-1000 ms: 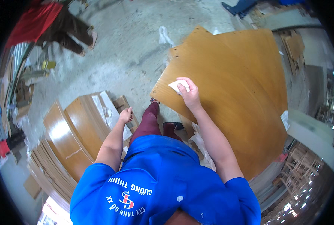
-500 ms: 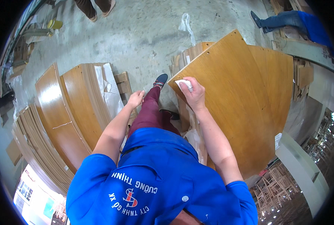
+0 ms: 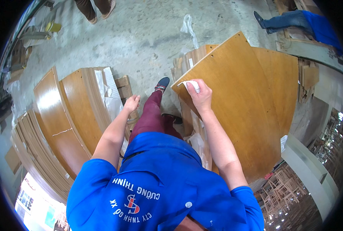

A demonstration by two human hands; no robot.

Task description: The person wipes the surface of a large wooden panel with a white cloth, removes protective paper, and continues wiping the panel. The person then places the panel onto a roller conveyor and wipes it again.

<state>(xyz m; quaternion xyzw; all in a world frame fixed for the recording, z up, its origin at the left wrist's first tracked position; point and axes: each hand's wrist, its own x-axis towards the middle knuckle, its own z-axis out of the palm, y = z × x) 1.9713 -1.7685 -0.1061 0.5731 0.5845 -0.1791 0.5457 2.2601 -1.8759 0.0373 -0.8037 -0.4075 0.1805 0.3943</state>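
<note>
My right hand (image 3: 202,96) is closed around a white bundle (image 3: 194,85) that looks like wound string; a short strand trails from it at the panel's left corner. Beneath that hand lies a large curved brown wooden panel (image 3: 237,111), topmost on a stack, with small holes near its far corners. My left hand (image 3: 132,103) hangs in the air above the gap between the stacks, its fingers curled together. Whether anything thin is pinched in them I cannot make out. Nearest to it is the left stack of brown panels (image 3: 77,88), with white wrapping (image 3: 112,92) along its side.
A thin white string (image 3: 62,132) lies across a glossy left panel (image 3: 48,102). Wooden pallet pieces (image 3: 123,86) stick out beside that stack. Clear plastic (image 3: 189,29) lies on the concrete floor (image 3: 140,42). Other people's legs (image 3: 92,9) show at the top left and right.
My left hand has moved slightly left and nearer to me, toward the left stack. The right hand stays at the panel's corner; a strand now shows from the white bundle.
</note>
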